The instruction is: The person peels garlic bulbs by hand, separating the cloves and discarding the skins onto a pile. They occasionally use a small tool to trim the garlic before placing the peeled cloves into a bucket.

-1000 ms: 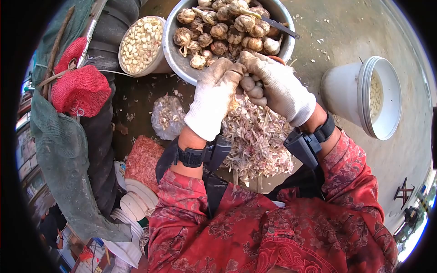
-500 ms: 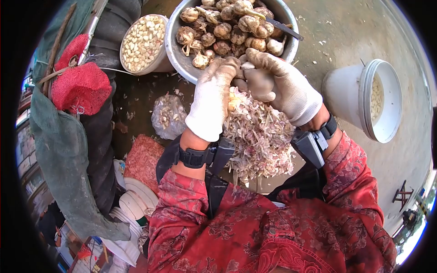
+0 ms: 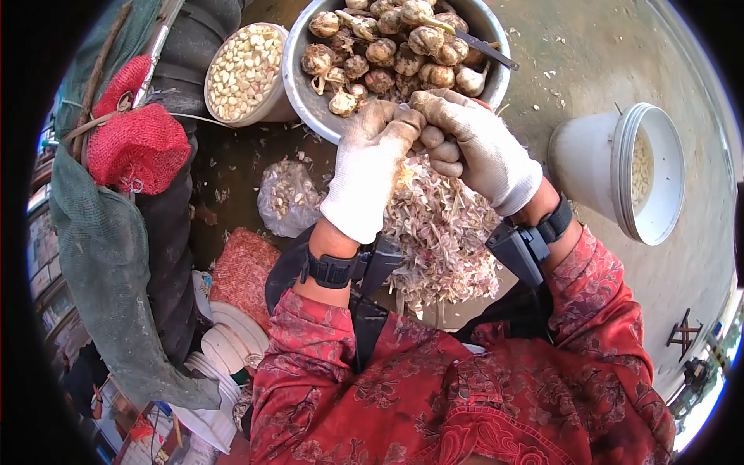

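My left hand (image 3: 372,159) and my right hand (image 3: 477,143), both in white gloves with soiled fingers, meet at the near rim of a metal basin (image 3: 298,93). Their fingers are closed and pressed together at the tips; whatever lies between them is too hidden to make out. Whole garlic bulbs (image 3: 380,52) fill the basin, and a knife (image 3: 484,50) rests across them at the right rim. Below my hands is a large heap of pale and purplish garlic skins (image 3: 446,240).
A white bucket of peeled cloves (image 3: 246,74) stands left of the basin. Another white bucket (image 3: 585,155) leans at the right with cloves inside. A plastic bag (image 3: 287,198), a pink mesh sack (image 3: 242,271) and red netting (image 3: 139,151) are at the left.
My hands have come closer together at the fingertips. The fingers of my right hand have curled in, and the pale blurred shape beneath them no longer shows.
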`<state>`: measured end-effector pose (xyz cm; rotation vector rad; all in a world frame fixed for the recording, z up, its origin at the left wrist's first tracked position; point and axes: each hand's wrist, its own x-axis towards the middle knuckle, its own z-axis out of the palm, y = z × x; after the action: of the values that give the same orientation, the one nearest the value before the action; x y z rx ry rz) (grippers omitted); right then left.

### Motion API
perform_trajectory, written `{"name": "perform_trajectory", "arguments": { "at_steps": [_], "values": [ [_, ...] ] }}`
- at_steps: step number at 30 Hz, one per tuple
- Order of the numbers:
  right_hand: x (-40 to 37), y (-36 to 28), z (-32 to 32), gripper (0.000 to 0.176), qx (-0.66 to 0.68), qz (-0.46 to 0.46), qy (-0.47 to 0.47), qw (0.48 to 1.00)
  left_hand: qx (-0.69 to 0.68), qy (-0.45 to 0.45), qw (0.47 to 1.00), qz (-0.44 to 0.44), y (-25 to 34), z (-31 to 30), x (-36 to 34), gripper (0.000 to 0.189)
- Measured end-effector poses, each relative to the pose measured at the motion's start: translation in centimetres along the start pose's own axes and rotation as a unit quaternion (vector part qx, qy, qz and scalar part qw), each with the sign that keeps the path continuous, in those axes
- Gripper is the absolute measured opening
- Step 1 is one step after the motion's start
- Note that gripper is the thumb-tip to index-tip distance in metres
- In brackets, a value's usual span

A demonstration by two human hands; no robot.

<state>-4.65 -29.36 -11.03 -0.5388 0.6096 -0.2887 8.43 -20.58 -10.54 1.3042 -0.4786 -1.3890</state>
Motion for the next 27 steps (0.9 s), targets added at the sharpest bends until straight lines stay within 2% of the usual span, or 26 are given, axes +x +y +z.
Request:
{"name": "perform_trajectory", "arguments": {
  "at_steps": [2, 4, 5, 7, 8, 10, 11, 13, 14, 16, 19, 23, 25, 27],
  "values": [
    [0.1, 0.1, -0.2, 0.014, -0.01, -0.003, -0.005, 1.0, 0.001, 0.002, 1.0, 0.003, -0.1, 0.0, 0.0, 0.014],
    [0.3, 0.2, -0.3, 0.011, 0.137, 0.027, -0.029, 0.99, 0.087, 0.026, 0.994, 0.054, -0.3, 0.0, 0.2, 0.011],
    [0.3, 0.2, -0.4, 0.011, 0.137, 0.027, -0.029, 0.99, 0.087, 0.025, 0.994, 0.054, -0.4, 0.0, 0.3, 0.011],
    [0.4, 0.2, -0.8, 0.01, 0.246, 0.056, -0.045, 0.967, 0.081, 0.024, 0.993, 0.079, -0.6, 0.0, 0.4, 0.009],
    [0.5, 0.3, -1.0, 0.01, 0.246, 0.056, -0.045, 0.967, 0.08, 0.024, 0.993, 0.079, -0.9, -0.2, 0.6, 0.009],
    [0.6, 0.4, -1.3, 0.01, 0.314, 0.065, -0.073, 0.944, 0.327, 0.079, 0.929, 0.155, -1.0, -0.7, 1.2, 0.007],
    [0.6, 0.3, -1.4, 0.01, 0.314, 0.065, -0.073, 0.944, 0.327, 0.079, 0.929, 0.155, -1.1, -0.7, 1.1, 0.007],
    [0.7, 0.2, -1.4, 0.012, 0.343, 0.075, -0.055, 0.935, 0.182, 0.082, 0.979, 0.052, -0.6, -0.1, 0.7, 0.009],
    [0.7, 0.1, -1.5, 0.012, 0.343, 0.075, -0.055, 0.935, 0.181, 0.082, 0.979, 0.052, -0.6, -0.1, 0.7, 0.009],
    [0.8, 0.0, -1.7, 0.014, 0.391, 0.102, -0.082, 0.911, 0.051, 0.055, 0.997, 0.03, -0.5, -0.2, 0.7, 0.013],
    [1.2, 0.2, -2.4, 0.016, 0.402, 0.117, -0.115, 0.901, -0.003, 0.062, 0.998, 0.002, 0.0, 0.1, 0.4, 0.016],
    [0.8, 0.3, -2.0, 0.018, 0.433, 0.13, -0.123, 0.884, 0.023, 0.035, 0.997, 0.07, -1.0, 0.0, 0.7, 0.022],
    [0.1, 0.1, -1.2, 0.018, 0.425, 0.141, -0.041, 0.893, 0.153, 0.016, 0.985, 0.072, -1.0, -0.1, 0.6, 0.015],
    [0.0, -0.2, -1.4, 0.018, 0.413, 0.154, -0.051, 0.896, 0.137, -0.006, 0.987, 0.086, -1.0, -0.4, 0.4, 0.015]
  ]
}}
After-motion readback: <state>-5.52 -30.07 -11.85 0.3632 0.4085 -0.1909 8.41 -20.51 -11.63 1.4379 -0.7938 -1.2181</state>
